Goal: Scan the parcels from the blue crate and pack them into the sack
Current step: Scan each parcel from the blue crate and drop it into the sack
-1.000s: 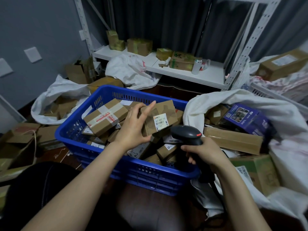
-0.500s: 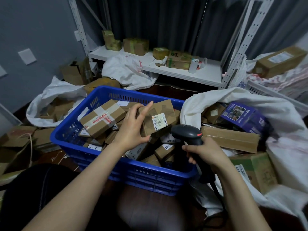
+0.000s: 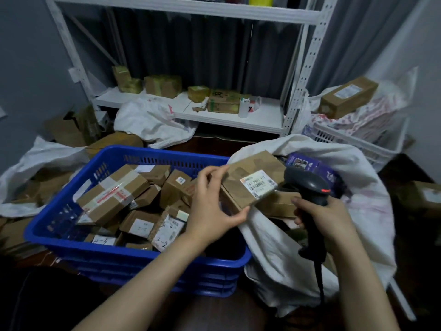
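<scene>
The cardboard parcel point(image 3: 248, 177) hangs tilted over the near rim of the white sack point(image 3: 274, 247), just right of the blue crate point(image 3: 152, 256), with its barcode label point(image 3: 259, 185) facing up. The left hand point(image 3: 212, 206) grips its left end. The right hand point(image 3: 327, 220) is wrapped round the black barcode scanner point(image 3: 307, 185), whose head is just beside the label. The scan seems to be the step in hand. The next move is probably to let the parcel go into the sack.

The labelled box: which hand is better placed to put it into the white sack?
Left. The left hand holds the box above the sack; the right hand grips the scanner.
</scene>
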